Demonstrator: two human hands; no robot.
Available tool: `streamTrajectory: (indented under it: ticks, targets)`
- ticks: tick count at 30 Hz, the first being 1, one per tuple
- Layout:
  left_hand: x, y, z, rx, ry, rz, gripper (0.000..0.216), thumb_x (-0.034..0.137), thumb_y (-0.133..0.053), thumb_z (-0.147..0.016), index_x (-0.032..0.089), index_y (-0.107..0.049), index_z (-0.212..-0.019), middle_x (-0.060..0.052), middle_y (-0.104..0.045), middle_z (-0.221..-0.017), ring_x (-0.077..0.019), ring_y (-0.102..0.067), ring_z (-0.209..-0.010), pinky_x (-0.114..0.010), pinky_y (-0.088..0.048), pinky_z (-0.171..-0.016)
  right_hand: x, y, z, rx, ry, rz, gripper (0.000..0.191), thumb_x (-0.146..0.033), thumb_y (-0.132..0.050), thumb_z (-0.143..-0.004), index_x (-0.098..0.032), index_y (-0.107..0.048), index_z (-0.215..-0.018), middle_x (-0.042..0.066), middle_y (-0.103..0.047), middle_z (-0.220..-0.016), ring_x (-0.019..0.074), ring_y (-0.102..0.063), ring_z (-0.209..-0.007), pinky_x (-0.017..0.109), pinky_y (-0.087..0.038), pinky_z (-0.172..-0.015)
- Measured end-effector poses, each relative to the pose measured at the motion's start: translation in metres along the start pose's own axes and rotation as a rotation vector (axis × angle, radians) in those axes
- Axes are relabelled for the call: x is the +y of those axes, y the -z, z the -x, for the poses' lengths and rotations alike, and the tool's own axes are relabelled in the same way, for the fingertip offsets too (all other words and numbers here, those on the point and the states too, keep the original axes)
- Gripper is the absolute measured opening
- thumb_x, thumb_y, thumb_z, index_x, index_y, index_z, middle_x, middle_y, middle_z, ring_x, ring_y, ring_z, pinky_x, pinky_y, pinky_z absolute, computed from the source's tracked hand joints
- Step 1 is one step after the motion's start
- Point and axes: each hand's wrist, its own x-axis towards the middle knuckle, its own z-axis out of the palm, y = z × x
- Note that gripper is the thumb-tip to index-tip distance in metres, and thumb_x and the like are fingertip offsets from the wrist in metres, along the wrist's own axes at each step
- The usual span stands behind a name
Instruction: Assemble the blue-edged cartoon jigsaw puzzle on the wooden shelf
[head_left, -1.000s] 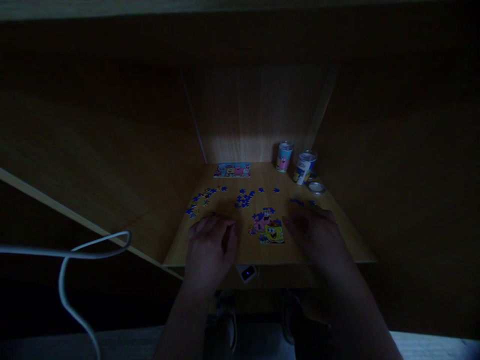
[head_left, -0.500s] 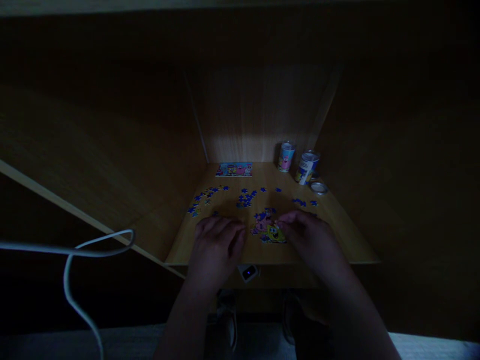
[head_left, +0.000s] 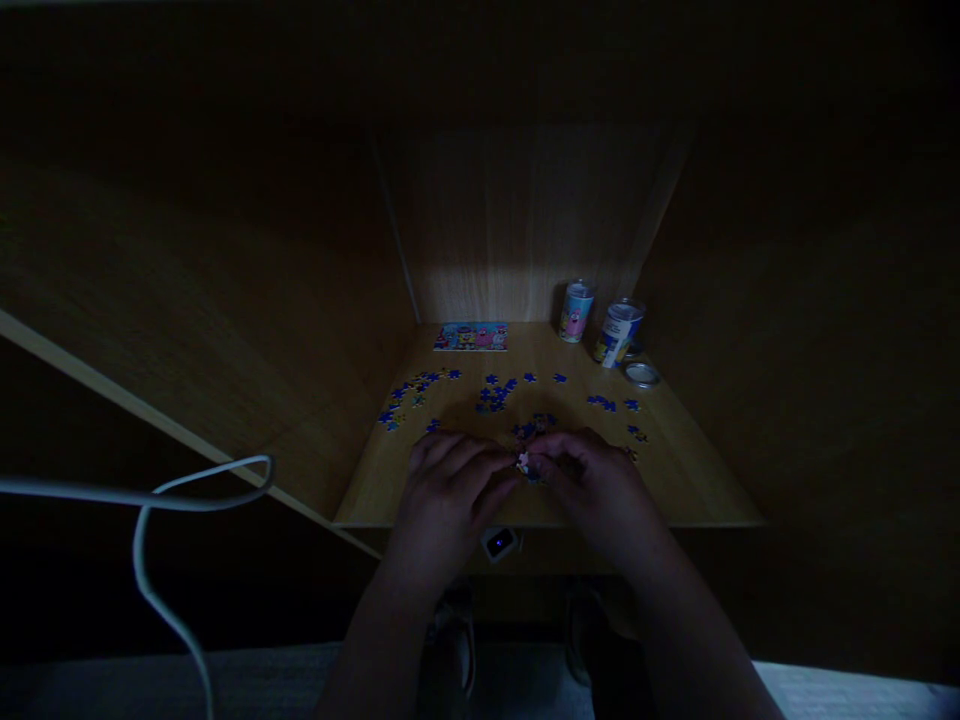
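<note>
My left hand (head_left: pixel 450 485) and my right hand (head_left: pixel 589 480) meet at the front middle of a wooden desk (head_left: pixel 375 490). Their fingertips press together over the joined part of a cartoon jigsaw puzzle (head_left: pixel 529 462), which they almost wholly cover. Only a small pink and blue bit shows between the fingers. Loose blue puzzle pieces (head_left: pixel 495 395) lie scattered just beyond the hands, with more at the left (head_left: pixel 409 395) and at the right (head_left: pixel 615 405). The light is very dim.
A puzzle picture card (head_left: pixel 471 337) lies at the back of the desk. Two cartoon tins (head_left: pixel 576 310) (head_left: pixel 619 332) and a round lid (head_left: pixel 643 374) stand at the back right. Wooden walls enclose the desk. A white cable (head_left: pixel 150 500) hangs at the left.
Both hands have slid inward from either side of the joined puzzle part and now cover it, fingertips meeting in the middle.
</note>
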Motion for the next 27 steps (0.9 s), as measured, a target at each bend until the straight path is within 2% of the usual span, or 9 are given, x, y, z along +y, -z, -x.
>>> streamTrajectory:
  ticks: [12,18,24,27]
  targets:
    - [-0.0042,-0.0049,0.0025,0.003,-0.010,0.000,0.009,0.025,-0.083,-0.102,0.029,-0.080,-0.110,0.001,-0.085,-0.111,-0.0230,-0.075,-0.101,-0.046,-0.049,-0.099,0.0049,-0.0058,-0.0011,-0.016,-0.013,-0.023,0.008,-0.031,-0.073,-0.103,-0.031,-0.081,-0.105,0.001,-0.084,-0.109,0.0206,-0.078,-0.103,0.036,-0.059,-0.094]
    - [-0.0047,-0.0036,0.0043,-0.022,-0.010,0.017,0.009,0.022,-0.081,-0.103,0.028,-0.078,-0.109,0.000,-0.084,-0.111,-0.0233,-0.075,-0.102,-0.046,-0.049,-0.099,0.0026,-0.0037,-0.0017,-0.012,0.045,0.061,0.010,-0.025,-0.073,-0.103,-0.031,-0.080,-0.105,-0.001,-0.082,-0.106,0.0196,-0.077,-0.102,0.035,-0.057,-0.093]
    - [-0.0035,-0.0020,0.0038,-0.068,-0.031,0.044,0.012,0.017,-0.076,-0.103,0.027,-0.076,-0.109,0.000,-0.083,-0.112,-0.0230,-0.073,-0.102,-0.047,-0.051,-0.099,-0.0018,-0.0015,-0.0033,-0.042,0.181,0.155,0.020,-0.013,-0.073,-0.101,-0.031,-0.081,-0.099,0.000,-0.084,-0.105,0.0199,-0.075,-0.102,0.034,-0.055,-0.094]
    - [-0.0035,-0.0020,0.0034,-0.083,-0.043,0.037,0.015,0.016,-0.075,-0.102,0.027,-0.077,-0.111,0.000,-0.084,-0.111,-0.0235,-0.073,-0.101,-0.047,-0.052,-0.099,-0.0032,-0.0014,-0.0039,-0.028,0.180,0.192,0.019,-0.012,-0.073,-0.100,-0.030,-0.081,-0.099,0.001,-0.084,-0.104,0.0220,-0.073,-0.103,0.036,-0.055,-0.093]
